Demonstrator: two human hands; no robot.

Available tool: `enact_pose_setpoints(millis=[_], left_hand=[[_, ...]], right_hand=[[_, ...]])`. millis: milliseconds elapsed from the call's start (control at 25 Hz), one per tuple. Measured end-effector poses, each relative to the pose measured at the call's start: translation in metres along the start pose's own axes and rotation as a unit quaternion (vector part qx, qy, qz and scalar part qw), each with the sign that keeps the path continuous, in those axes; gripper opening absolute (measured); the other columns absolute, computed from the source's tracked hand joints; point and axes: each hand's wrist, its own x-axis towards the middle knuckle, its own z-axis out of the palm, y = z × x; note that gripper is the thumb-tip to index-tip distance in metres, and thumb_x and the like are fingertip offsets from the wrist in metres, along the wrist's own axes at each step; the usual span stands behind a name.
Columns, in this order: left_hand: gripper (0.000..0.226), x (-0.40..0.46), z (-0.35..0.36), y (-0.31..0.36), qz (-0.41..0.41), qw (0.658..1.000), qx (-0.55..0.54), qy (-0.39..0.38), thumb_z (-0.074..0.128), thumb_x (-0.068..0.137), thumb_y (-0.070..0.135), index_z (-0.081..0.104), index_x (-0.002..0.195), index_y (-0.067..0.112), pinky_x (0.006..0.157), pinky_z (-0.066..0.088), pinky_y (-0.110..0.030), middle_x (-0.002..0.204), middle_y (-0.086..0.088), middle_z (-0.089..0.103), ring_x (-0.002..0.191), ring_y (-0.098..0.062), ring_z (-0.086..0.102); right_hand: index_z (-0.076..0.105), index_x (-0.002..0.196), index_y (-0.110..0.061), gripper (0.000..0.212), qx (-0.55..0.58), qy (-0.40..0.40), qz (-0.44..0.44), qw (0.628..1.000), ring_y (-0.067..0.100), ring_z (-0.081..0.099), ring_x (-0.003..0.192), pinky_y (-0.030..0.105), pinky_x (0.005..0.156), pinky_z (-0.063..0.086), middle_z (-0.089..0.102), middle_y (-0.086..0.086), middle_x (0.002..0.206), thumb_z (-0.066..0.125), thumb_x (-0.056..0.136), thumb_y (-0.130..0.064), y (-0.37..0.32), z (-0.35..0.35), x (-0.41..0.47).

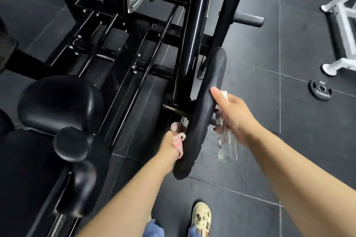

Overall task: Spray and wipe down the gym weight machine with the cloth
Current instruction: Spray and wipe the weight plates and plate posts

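A black weight plate [208, 102] hangs edge-on on the black weight machine [194, 25]. My left hand [170, 145] grips a pink and white cloth [178, 140] and holds it against the plate's left face, low down; the cloth is blurred. My right hand [233, 115] grips a clear spray bottle [226, 146] that points downward, its white head [225, 95] by my thumb. The thumb rests on the plate's rim while the fingers curl round the bottle behind the plate's right side.
Black padded rollers and a seat [61, 106] stand at the left. A bare weight peg [250, 19] juts right from the frame. A small plate [320, 89] lies on the dark tiled floor near a white frame [342, 31]. My shoe [202, 217] is below.
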Motion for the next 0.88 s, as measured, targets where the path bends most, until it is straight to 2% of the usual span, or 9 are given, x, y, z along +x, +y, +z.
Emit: enact_pose_setpoints(millis=[80,160,240,360,440,520,680,800,880], left_hand=[[0.051,-0.008,0.011,0.027,0.041,0.998,0.047,0.001,0.036,0.099,0.036,0.065,0.064,0.015,0.031,0.017,-0.006,0.037,0.0,0.041,0.027,-0.01,0.03],[0.052,-0.023,0.026,0.08,0.099,0.994,0.048,0.029,0.03,0.098,0.046,0.057,0.066,0.014,0.033,0.021,-0.007,0.044,-0.001,0.044,0.025,-0.01,0.031],[0.047,-0.034,0.037,0.117,0.163,0.985,0.058,0.025,0.029,0.097,0.045,0.056,0.076,0.012,0.039,0.031,-0.012,0.059,-0.005,0.054,0.036,-0.011,0.046],[0.044,-0.049,0.047,0.146,0.225,0.967,0.116,0.021,0.031,0.098,0.039,0.056,0.076,0.011,0.047,0.042,-0.017,0.059,0.0,0.048,0.05,-0.013,0.044],[0.042,-0.052,0.047,0.148,0.222,0.968,0.12,0.005,0.033,0.097,0.038,0.06,0.082,0.008,0.06,0.049,-0.026,0.059,0.002,0.042,0.055,-0.016,0.042],[0.042,-0.058,0.043,0.134,0.228,0.965,0.13,0.001,0.034,0.097,0.04,0.056,0.075,0.013,0.056,0.041,-0.026,0.058,0.002,0.045,0.058,-0.016,0.046],[0.041,-0.078,0.029,0.091,0.251,0.955,0.157,0.023,0.032,0.099,0.042,0.05,0.075,0.013,0.053,0.036,-0.02,0.054,0.005,0.048,0.053,-0.008,0.044],[0.031,-0.093,0.02,0.051,0.236,0.958,0.162,0.029,0.035,0.099,0.038,0.053,0.083,0.018,0.067,0.04,-0.022,0.074,0.004,0.052,0.076,-0.013,0.053],[0.032,-0.096,0.011,0.022,0.237,0.952,0.184,0.057,0.036,0.1,0.037,0.058,0.107,0.015,0.078,0.04,-0.024,0.09,-0.001,0.059,0.092,-0.018,0.056]], right_hand=[[0.06,0.118,-0.02,0.046,0.012,-0.003,-0.01,1.0,0.009,0.061,0.095,0.022,0.045,0.049,0.059,-0.007,0.128,0.055,0.087,-0.054,0.016,0.003,-0.01],[0.06,0.112,-0.028,0.033,0.021,-0.014,-0.018,1.0,0.004,0.059,0.105,0.025,0.047,0.052,0.045,-0.01,0.145,0.056,0.088,-0.05,0.026,0.006,-0.021],[0.057,0.102,-0.035,0.016,0.042,-0.01,-0.023,0.999,-0.003,0.057,0.105,0.036,0.063,0.059,0.039,-0.016,0.147,0.058,0.089,-0.044,0.035,0.013,-0.033],[0.056,0.126,-0.029,0.038,0.055,-0.008,-0.036,0.998,0.005,0.053,0.115,0.041,0.094,0.05,0.035,-0.029,0.139,0.061,0.089,-0.038,0.06,0.022,-0.044],[0.05,0.136,-0.027,0.052,0.053,-0.02,-0.038,0.998,0.01,0.05,0.098,0.032,0.086,0.044,0.043,-0.031,0.13,0.063,0.087,-0.039,0.076,0.027,-0.045],[0.047,0.139,-0.028,0.058,0.042,-0.032,-0.038,0.998,0.008,0.044,0.088,0.029,0.082,0.04,0.042,-0.036,0.133,0.067,0.085,-0.039,0.089,0.029,-0.047],[0.048,0.138,-0.029,0.059,0.011,-0.05,-0.039,0.998,-0.01,0.05,0.097,0.01,0.076,0.041,0.043,-0.032,0.131,0.069,0.084,-0.033,0.11,0.03,-0.056],[0.064,0.114,-0.01,0.036,0.0,-0.049,0.015,0.999,0.004,0.055,0.081,0.02,0.067,0.044,0.064,-0.007,0.098,0.069,0.084,-0.028,0.112,0.029,-0.064],[0.066,0.087,-0.007,0.017,-0.016,-0.063,0.024,0.998,0.012,0.054,0.072,0.032,0.06,0.046,0.062,0.0,0.074,0.068,0.085,-0.024,0.096,0.028,-0.077]])
